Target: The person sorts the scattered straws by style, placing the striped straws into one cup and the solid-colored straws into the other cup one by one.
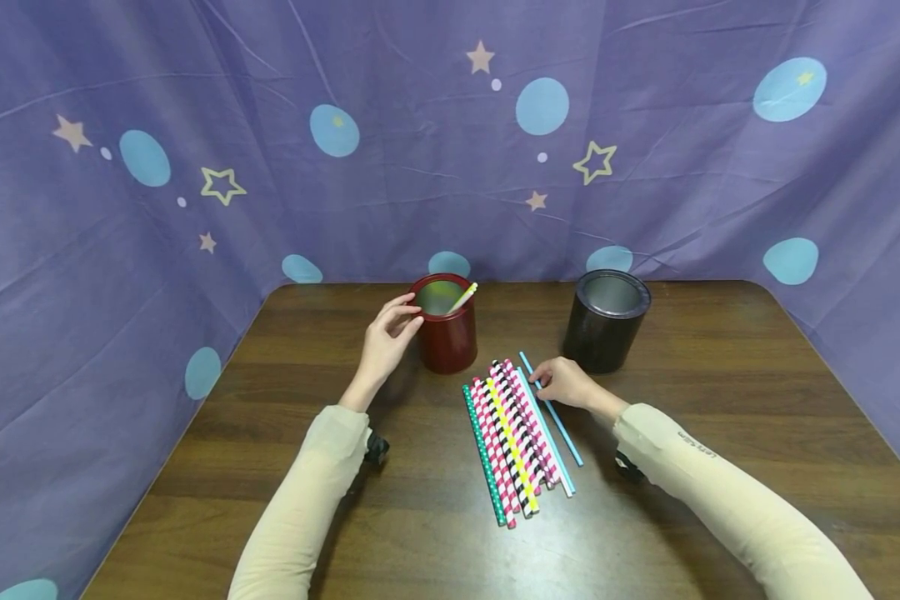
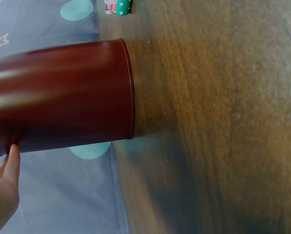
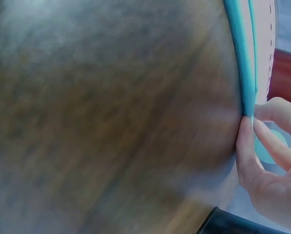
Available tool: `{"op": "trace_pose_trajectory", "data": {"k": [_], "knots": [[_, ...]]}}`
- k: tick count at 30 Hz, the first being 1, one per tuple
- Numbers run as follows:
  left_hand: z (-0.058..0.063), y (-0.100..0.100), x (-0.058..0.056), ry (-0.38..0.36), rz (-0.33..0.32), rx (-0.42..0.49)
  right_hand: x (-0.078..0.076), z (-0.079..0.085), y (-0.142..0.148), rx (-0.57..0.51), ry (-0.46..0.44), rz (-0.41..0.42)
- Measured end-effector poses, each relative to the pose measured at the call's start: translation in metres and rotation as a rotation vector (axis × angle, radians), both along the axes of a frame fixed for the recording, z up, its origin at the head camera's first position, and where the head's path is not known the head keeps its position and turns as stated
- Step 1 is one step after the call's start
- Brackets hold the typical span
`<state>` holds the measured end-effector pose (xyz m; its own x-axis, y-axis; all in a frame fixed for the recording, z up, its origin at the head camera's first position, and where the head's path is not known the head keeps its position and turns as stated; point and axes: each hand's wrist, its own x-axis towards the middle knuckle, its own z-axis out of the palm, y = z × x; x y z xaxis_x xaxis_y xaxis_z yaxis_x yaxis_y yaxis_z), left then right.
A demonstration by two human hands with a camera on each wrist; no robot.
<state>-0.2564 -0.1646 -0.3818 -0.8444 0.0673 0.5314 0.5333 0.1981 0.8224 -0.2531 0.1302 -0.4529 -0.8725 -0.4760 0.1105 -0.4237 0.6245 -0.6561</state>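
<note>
Centre, red canister (image 1: pixel 448 343), smooth and glossy; below it, straws (image 1: pixel 505 425), smooth, paper-like; lower frame, table (image 1: pixel 210 492), wood-grained, sheened; upper frame, curtain (image 1: pixel 420 183), creased matt cloth.

Dark lettering (image 1: pixel 696 444) on right sleeve (image 1: pixel 746 504), too small to read surely.

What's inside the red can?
At least one pale straw leans inside the red can, its top poking out on the right. The can's front hides the straw's lower end and the bottom, so I can't tell whether anything else lies down there.
</note>
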Motion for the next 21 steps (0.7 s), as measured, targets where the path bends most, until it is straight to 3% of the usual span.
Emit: {"op": "trace_pose_trajectory", "data": {"k": [5, 14, 21], "knots": [[0.0001, 0.0, 0.0003, -0.009, -0.003, 0.0, 0.0012, -0.0007, -0.0005, 0.011, 0.028, -0.004], [-0.0007, -0.0005, -0.0005, -0.003, -0.008, 0.012, 0.0017, 0.0022, -0.0003, -0.009, -0.035, -0.043], [0.0, -0.0002, -0.0001, -0.006, -0.009, 0.015, 0.0021, 0.0038, 0.0041, -0.052, -0.025, -0.043]]}}
